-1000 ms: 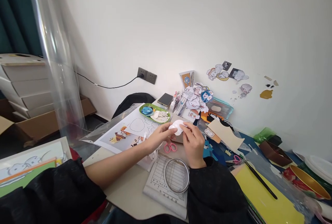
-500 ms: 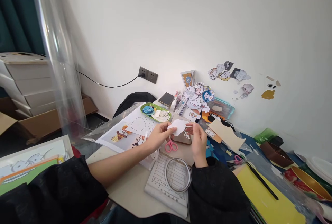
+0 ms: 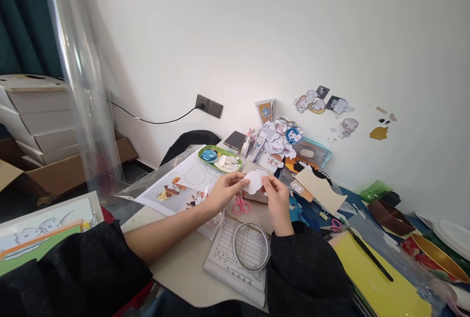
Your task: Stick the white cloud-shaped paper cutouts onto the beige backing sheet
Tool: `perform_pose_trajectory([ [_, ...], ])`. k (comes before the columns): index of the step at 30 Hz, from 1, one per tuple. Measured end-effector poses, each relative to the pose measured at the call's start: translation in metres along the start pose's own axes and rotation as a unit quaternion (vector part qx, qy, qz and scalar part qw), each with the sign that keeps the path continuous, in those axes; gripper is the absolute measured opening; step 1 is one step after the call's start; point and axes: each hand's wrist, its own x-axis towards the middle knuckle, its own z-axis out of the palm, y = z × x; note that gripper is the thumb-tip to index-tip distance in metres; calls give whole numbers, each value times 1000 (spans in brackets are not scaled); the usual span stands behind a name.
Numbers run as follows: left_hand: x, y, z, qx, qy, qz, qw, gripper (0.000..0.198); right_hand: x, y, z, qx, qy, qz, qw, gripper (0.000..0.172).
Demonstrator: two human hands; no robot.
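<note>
Both my hands hold a small white paper cut-out [image 3: 254, 180] above the table, in the middle of the view. My left hand [image 3: 223, 193] pinches its left edge with thumb and fingers. My right hand [image 3: 276, 201] pinches its right lower edge. Pink-handled scissors [image 3: 241, 205] lie on the table just under the cut-out. A clear tape ring [image 3: 251, 247] rests on a lined paper sheet [image 3: 238, 263] close to my right wrist.
A green dish [image 3: 219, 158] of paper scraps, a printed sheet [image 3: 183, 184] and a phone [image 3: 234, 139] lie behind my hands. Cartoon cut-outs [image 3: 281, 140] pile up by the wall. Yellow paper [image 3: 382, 278], a black stick [image 3: 369, 254] and bowls are at right. A clear plastic roll [image 3: 86, 86] stands left.
The cut-out was turned from edge-on to flat facing me. My right hand slid out to its right edge, then came back a little toward its lower side.
</note>
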Motion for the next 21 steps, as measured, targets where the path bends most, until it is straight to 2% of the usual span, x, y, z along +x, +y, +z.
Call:
perform_pose_trajectory([
  [4, 0, -2, 0, -5, 20, 2, 1000, 26, 1, -2, 1, 20, -14, 9, 1000, 31],
  [8, 1, -2, 0, 4, 45, 5, 999, 24, 6, -3, -6, 9, 8, -8, 1000, 47],
  [12, 2, -2, -3, 34, 54, 23, 998, 23, 1, -5, -9, -64, 78, -80, 992, 30],
  [15, 0, -3, -3, 66, 47, 49, 996, 23, -9, -9, 0, -142, 119, -164, 969, 20],
  [18, -2, -3, -1, 93, 43, 72, 992, 22, -18, -12, 13, -204, 103, -237, 944, 12],
  [21, -3, -4, -1, 105, 47, 87, 990, 22, -21, -12, 19, -242, 67, -272, 929, 9],
])
